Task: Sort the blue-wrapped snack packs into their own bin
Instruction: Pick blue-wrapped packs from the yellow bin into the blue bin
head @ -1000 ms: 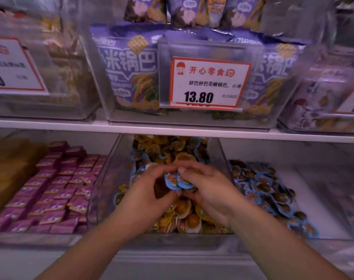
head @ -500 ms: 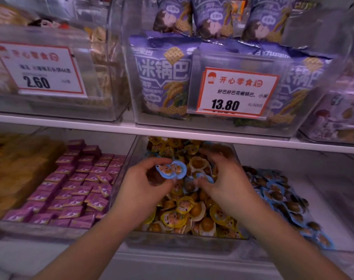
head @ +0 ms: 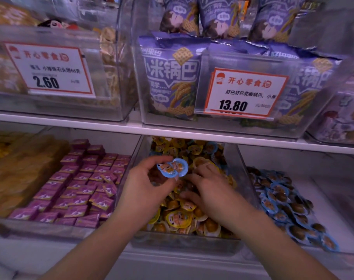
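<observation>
Both bare forearms reach forward, converging. The left hand (head: 146,186) is raised, thumb and fingers curled in a pinching grip (it holds something small); the right hand (head: 209,188) lies lower, palm down, fingers bent downward.

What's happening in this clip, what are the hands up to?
A person is picking through a clear middle bin of mostly yellow-wrapped snack packs on a shop shelf. The left hand pinches two blue-wrapped packs above the pile, while the right hand reaches down among the yellow ones. The bin of blue packs sits just to the right.
</observation>
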